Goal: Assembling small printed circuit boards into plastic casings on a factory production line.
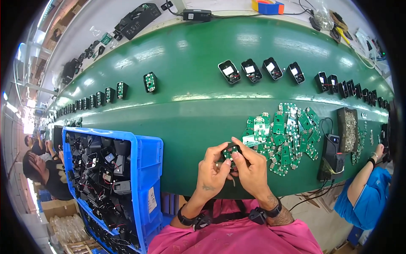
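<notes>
A small black case (225, 155) with a green circuit board inside is held up over the near edge of the desk (186, 118), in front of the wearer's chest. Both hands grasp it: the left hand (212, 170) closes on its left side, the right hand (253, 170) on its right, with both thumbs laid over the board. The forearms rise from the lower edge and angle inward; each wrist carries a black strap.

The desk is green and reflects the overhead light. Loose circuit boards (285, 157) lie in a heap just right of the hands, with a dark box (349, 127) of small metal parts beyond. Cases with boards (150, 82) stand in a row to the far left; open cases (229, 72) line the far right.

A blue crate (149, 173) full of black parts stands at left. Co-workers sit on both sides: a blue sleeve (367, 197) at right, a person in black (59, 180) at left.
</notes>
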Motion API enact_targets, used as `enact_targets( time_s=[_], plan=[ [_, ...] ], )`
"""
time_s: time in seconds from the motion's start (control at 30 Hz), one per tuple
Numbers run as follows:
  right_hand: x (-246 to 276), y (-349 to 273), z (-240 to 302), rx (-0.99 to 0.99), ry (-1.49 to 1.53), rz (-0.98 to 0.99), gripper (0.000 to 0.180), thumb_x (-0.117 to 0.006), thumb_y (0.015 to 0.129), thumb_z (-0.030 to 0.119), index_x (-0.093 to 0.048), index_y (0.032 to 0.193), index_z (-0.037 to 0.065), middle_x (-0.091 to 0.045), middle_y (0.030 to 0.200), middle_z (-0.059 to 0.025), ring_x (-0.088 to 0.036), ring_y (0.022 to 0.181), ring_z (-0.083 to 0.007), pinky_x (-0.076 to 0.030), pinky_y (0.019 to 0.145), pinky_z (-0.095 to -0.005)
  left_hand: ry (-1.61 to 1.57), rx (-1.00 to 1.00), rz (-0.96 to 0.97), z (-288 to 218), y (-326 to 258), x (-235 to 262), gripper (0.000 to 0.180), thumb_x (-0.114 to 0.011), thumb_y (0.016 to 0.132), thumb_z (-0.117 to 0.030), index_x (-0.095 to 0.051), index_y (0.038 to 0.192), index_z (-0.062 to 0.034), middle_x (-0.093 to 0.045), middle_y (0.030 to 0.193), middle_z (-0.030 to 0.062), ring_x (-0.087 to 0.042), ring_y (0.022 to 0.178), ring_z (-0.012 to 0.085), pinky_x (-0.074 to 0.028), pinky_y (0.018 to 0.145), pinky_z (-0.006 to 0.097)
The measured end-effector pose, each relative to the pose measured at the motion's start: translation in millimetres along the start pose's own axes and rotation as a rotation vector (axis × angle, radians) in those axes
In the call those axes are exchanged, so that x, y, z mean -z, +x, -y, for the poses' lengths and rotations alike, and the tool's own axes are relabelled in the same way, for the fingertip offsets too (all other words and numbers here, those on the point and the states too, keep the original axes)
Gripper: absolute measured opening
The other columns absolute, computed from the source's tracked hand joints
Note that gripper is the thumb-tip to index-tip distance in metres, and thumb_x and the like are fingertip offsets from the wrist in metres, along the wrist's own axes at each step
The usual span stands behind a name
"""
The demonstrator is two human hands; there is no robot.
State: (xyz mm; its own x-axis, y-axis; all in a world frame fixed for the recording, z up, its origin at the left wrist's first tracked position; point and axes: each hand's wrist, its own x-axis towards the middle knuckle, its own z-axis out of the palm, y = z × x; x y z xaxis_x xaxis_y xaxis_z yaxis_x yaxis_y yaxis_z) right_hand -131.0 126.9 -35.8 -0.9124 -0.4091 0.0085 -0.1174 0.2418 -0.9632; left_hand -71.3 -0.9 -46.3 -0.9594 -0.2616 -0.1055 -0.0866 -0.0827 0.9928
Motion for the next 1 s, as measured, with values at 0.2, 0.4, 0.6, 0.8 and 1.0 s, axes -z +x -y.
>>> enact_targets(
  time_s=[0.2, 0.4, 0.6, 0.8, 1.0],
  plan=[
    [-19.4, 4.7, 2.0, -0.051, 0.031, -0.026, 0.043, -0.060, 0.094, 0.011, -0.052, 0.134, -0.004, -0.066, 0.088, -0.0151, -0.064, 0.068, -0.0184, -0.051, 0.058, -0.0310, 0.072, -0.034, -0.140, -10.6, 47.0, 25.4, 0.040, -0.049, 0.093, 0.004, -0.047, 0.133, 0.0005, -0.060, 0.112, 0.0155, -0.065, 0.071, 0.0150, -0.052, 0.050, 0.021],
    [-37.2, -38.2, -22.4, 0.299, -0.155, 0.113, 0.029, -0.070, 0.085, 0.008, -0.062, 0.110, -0.003, -0.064, 0.094, -0.0151, -0.065, 0.074, -0.0244, -0.053, 0.063, -0.0345, -0.011, -0.072, -0.296, -5.1, 184.1, 105.4, 0.042, -0.051, 0.095, -0.003, -0.047, 0.136, 0.0038, -0.059, 0.124, 0.0191, -0.067, 0.057, 0.0202, -0.054, 0.049, 0.026],
    [-21.6, -39.1, -31.6, 0.349, -0.109, 0.093, 0.023, -0.073, 0.082, 0.007, -0.064, 0.102, -0.001, -0.064, 0.091, -0.0152, -0.065, 0.071, -0.0300, -0.054, 0.063, -0.0370, 0.642, -0.279, -0.589, -13.4, 206.8, 93.8, 0.055, -0.066, 0.088, -0.013, -0.047, 0.137, 0.0042, -0.055, 0.132, 0.0235, -0.068, 0.092, 0.0297, -0.055, 0.080, 0.036],
    [28.2, -13.1, -16.9, 0.259, -0.393, -0.195, 0.023, -0.073, 0.083, 0.006, -0.065, 0.103, 0.000, -0.062, 0.082, -0.0130, -0.060, 0.061, -0.0278, -0.048, 0.055, -0.0369, 0.955, -0.547, -0.332, -6.9, 201.2, 20.3, 0.082, -0.080, 0.075, -0.030, -0.043, 0.139, 0.0047, -0.053, 0.135, 0.0252, -0.054, 0.122, 0.0383, -0.044, 0.103, 0.043],
    [46.7, 23.4, -12.2, 0.107, -0.725, -0.312, 0.037, -0.078, 0.082, 0.024, -0.063, 0.104, -0.001, -0.062, 0.081, -0.0133, -0.060, 0.063, -0.0313, -0.048, 0.059, -0.0422, 0.864, -0.347, -0.313, -2.5, 213.3, 7.2, 0.078, -0.082, 0.069, -0.032, -0.046, 0.128, 0.0032, -0.066, 0.112, 0.0223, -0.065, 0.101, 0.0412, -0.051, 0.089, 0.044]
  ],
)
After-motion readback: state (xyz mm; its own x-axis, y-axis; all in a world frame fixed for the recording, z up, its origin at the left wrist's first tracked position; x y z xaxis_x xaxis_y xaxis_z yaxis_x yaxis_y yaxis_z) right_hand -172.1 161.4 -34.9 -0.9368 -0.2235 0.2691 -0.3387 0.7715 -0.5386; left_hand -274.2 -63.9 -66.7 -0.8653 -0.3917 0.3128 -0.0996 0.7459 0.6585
